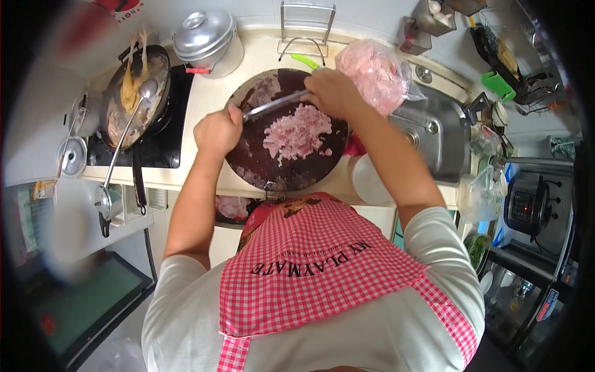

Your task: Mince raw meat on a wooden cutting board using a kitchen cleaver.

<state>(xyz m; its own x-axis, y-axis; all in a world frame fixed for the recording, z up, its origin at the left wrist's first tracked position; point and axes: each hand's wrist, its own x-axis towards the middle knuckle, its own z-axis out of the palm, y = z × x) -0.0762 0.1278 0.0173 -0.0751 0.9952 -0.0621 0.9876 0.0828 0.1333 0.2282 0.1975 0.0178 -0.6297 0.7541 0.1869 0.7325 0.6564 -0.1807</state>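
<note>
A kitchen knife (279,104), its blade seen nearly edge-on, spans the far half of a round dark chopping board (251,158). My right hand (333,92) is closed around its right end, hiding the handle. At the other end my left hand (217,132) is curled, with the thumb against the blade end. A spread heap of chopped pink raw meat (297,132) lies on the board just nearer than the blade. Beyond the board, partly behind my right hand, is a lime-green handle (304,60). A clear plastic bag of pale pink meat (372,74) rests right of that hand.
On the left, a wok (162,111) holding poultry and a ladle (125,128) sits on a black cooktop (173,139). A lidded aluminium pot (228,51) and a metal rack (302,28) stand behind. Rightward are a white bowl (369,181) and a steel sink (446,144).
</note>
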